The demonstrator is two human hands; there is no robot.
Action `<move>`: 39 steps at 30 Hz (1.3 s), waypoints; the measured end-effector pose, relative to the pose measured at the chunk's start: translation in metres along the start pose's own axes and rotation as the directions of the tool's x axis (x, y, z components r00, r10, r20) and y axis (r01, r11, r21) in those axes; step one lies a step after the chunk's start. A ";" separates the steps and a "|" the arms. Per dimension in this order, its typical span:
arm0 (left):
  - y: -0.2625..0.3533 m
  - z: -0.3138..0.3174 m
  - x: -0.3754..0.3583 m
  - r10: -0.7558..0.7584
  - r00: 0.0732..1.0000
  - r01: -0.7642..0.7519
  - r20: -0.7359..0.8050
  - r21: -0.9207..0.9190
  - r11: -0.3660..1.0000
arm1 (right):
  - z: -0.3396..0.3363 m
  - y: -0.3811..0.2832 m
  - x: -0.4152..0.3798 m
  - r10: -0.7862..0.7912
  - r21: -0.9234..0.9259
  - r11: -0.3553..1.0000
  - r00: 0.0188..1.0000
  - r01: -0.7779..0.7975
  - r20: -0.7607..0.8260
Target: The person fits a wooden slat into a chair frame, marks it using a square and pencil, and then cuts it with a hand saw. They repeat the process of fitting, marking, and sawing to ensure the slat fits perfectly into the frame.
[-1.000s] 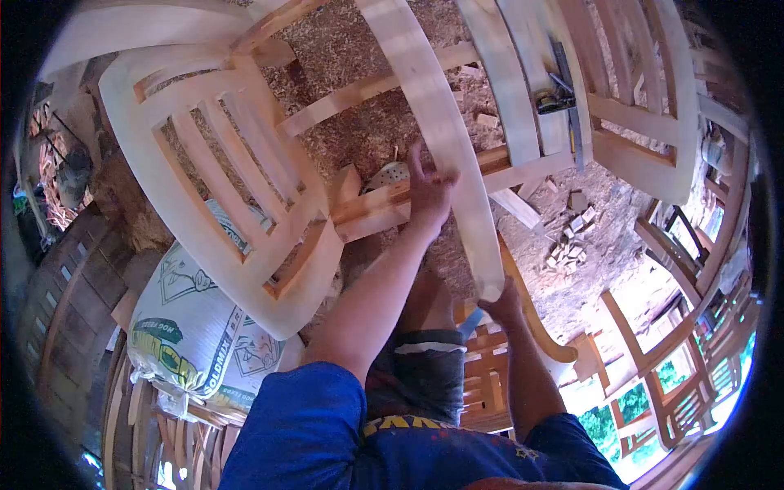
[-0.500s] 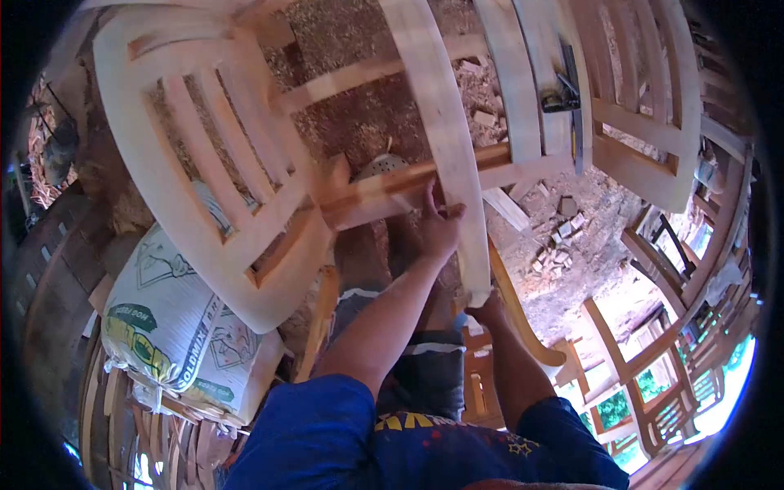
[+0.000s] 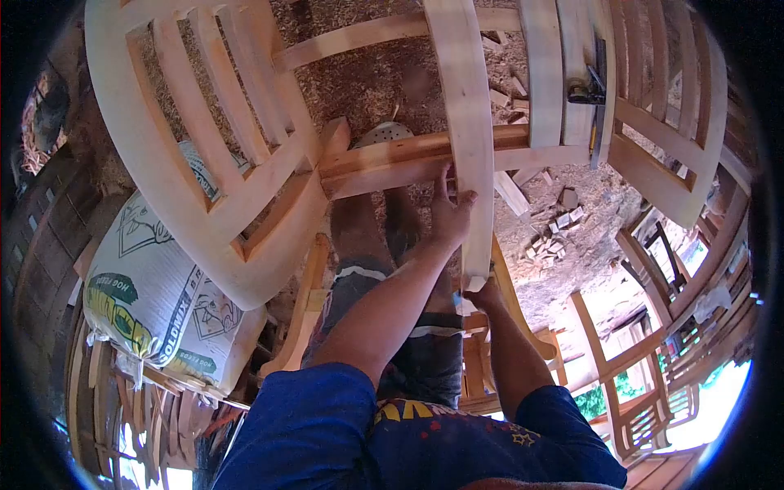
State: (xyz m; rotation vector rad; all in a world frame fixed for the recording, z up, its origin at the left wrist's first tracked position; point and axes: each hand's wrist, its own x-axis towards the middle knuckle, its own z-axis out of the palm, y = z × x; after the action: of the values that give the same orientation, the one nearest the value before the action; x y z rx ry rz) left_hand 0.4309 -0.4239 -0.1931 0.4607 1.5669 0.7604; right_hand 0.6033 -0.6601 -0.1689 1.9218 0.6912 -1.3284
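Observation:
A long pale wooden slat point(image 3: 467, 98) lies across the front rail point(image 3: 384, 175) of an unfinished wooden chair or bench frame, its near end jutting toward me. My left hand point(image 3: 452, 214) grips the slat's left edge just below the rail, thumb on top and fingers partly hidden beneath. At the near end, my right hand point(image 3: 487, 296) is closed around the slat's tip. To the right, another slat point(image 3: 542, 82) rests across the same frame. A slatted side panel point(image 3: 184, 155) with a curved outline stands at the left.
A dark clamp-like tool point(image 3: 590, 94) and a pencil-like stick lie on the far right board. Printed feed sacks point(image 3: 147, 278) sit at lower left. Wood offcuts point(image 3: 545, 249) and shavings cover the ground. More slatted furniture frames point(image 3: 645, 351) stand at the right.
The camera view has shifted, so the frame sits higher and further right, and the slat looks straighter. Both hands keep their hold on the slat.

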 end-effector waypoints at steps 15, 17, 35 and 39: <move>-0.008 0.004 0.007 0.005 1.000 -0.005 -0.004 -0.062 0.998 | -0.029 -0.006 -0.010 -0.120 0.156 0.980 0.993 0.122 -0.020; -0.004 0.002 0.010 -0.023 0.999 0.025 0.042 -0.063 0.998 | -0.032 -0.012 -0.015 -0.221 0.159 0.958 0.969 0.237 -0.114; -0.022 0.000 0.012 0.050 0.999 -0.050 0.015 0.034 0.998 | -0.013 -0.001 -0.007 -0.138 0.075 0.986 0.982 0.148 -0.127; -0.019 -0.008 0.009 -0.052 0.999 0.052 0.006 0.092 0.994 | -0.009 0.004 -0.018 -0.067 0.099 0.993 0.996 0.072 -0.055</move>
State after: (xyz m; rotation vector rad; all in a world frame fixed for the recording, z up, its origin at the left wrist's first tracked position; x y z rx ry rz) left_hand 0.4245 -0.4324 -0.2128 0.4882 1.6045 0.6475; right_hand 0.6053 -0.6565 -0.1494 2.0348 0.7346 -1.3842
